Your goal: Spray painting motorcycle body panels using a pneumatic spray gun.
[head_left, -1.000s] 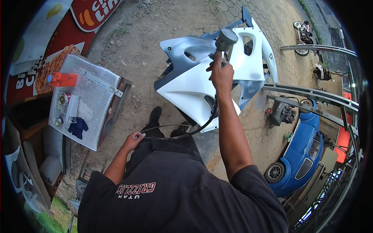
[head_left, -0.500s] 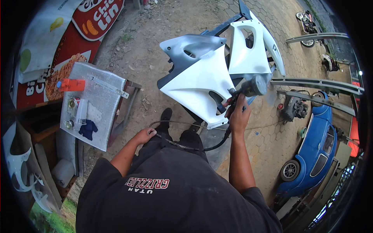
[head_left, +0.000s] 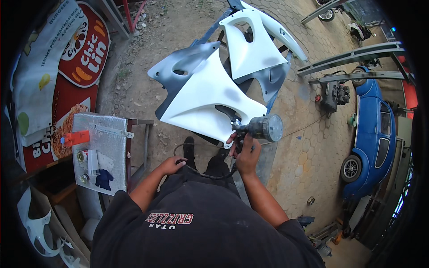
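Note:
My right hand (head_left: 248, 155) is wrapped round the grip of a spray gun (head_left: 241, 128), whose round grey paint cup (head_left: 267, 128) sticks out to the right. A dark air hose (head_left: 203, 174) runs from the gun's grip across my legs. At waist height on the left, my left hand (head_left: 171, 165) is closed on that hose. Just beyond the gun lies a white motorcycle fairing panel (head_left: 196, 105) with grey edges and an oval opening. Another white fairing panel (head_left: 254, 49), with a faint grey patch, rests further back, beside a narrow white panel (head_left: 283, 33).
Left of me, a foil-topped table (head_left: 117, 154) bears an orange bottle (head_left: 77, 138), a metal strip (head_left: 111, 129), cans, a clear container (head_left: 93, 162) and a dark blue cloth (head_left: 104, 179). Banners hang behind it. Metal posts (head_left: 353, 56), a compressor-like machine (head_left: 335, 94) and a blue car (head_left: 373, 138) stand right.
The view has shifted, so the panels appear further left and the table lower. My right hand has drawn the spray gun nearer my body. The left hand keeps its hold on the hose.

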The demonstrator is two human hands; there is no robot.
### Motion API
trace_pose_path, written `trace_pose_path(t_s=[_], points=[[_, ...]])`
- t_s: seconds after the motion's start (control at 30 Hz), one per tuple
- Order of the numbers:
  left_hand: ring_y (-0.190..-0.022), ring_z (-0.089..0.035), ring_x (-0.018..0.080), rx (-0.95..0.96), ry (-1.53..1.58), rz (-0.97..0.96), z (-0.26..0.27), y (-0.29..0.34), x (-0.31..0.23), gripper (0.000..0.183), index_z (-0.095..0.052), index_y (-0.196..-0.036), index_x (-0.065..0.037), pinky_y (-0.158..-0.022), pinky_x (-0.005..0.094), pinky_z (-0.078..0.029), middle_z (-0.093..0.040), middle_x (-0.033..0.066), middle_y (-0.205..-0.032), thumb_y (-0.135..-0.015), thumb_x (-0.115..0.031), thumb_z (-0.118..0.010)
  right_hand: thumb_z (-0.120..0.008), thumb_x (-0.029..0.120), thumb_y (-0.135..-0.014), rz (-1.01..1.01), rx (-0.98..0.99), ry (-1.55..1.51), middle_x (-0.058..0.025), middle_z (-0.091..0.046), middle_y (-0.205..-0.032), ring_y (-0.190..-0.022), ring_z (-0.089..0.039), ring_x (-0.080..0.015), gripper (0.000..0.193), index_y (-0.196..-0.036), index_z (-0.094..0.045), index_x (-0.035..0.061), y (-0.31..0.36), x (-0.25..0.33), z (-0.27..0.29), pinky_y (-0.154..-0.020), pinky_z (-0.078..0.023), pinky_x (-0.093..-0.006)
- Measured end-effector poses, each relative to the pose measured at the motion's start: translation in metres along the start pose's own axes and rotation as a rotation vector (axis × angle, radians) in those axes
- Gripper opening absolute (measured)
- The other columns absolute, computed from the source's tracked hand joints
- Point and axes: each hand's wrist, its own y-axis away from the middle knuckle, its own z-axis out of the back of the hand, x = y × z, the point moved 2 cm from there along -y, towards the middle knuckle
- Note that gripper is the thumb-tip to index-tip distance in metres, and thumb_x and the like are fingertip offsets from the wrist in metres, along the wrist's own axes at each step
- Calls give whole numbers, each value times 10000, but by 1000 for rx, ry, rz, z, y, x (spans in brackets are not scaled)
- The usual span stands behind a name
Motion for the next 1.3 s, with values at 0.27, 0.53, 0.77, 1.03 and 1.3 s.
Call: trace_pose_path(t_s=[0.27,0.53,0.77,1.03,1.3], points=[[-1219,-710,285,284,158,-123,-27,-11,-113,600,-773,-1376,-104,-1094,418,-522,-769,175,-1321,-1145,-599,-526,-447,478,-1190,93,-11,-196,-151,-754,-929,-613,-614,-123,586,-1141,-673,-61,8,26,12,-520,-387,-243],[-1049,-751,380,46,-133,127,-53,-9,-61,549,-802,-1118,-75,-920,457,-564,-772,248,-1077,-1095,-581,-590,-319,556,-1202,182,-154,-127,-138,-751,-871,-540,-598,-121,683,-1065,-666,-16,-28,57,89,-466,-355,-230],[-1106,-760,375,-132,-84,209,-46,-3,6,503,-784,-1216,-44,-982,469,-576,-786,238,-1184,-1067,-513,-684,-308,590,-1201,142,-200,-111,-148,-745,-823,-481,-569,-116,725,-1040,-670,-17,-43,70,140,-425,-333,-218],[-1257,-685,222,-872,715,-40,3,-57,-40,616,-617,-1445,4,-1081,381,-529,-726,129,-1336,-1076,-473,-742,-342,574,-1202,59,-66,-31,-154,-740,-820,-476,-565,-123,707,-1055,-663,-38,-14,59,119,-424,-327,-232],[-1282,-672,213,-738,1308,-172,53,-91,-83,578,-587,-1472,-51,-1113,413,-519,-696,88,-1400,-1018,-299,-845,-327,621,-1191,42,65,51,-157,-741,-838,-489,-570,-121,743,-1083,-662,-34,3,57,97,-436,-338,-227]])
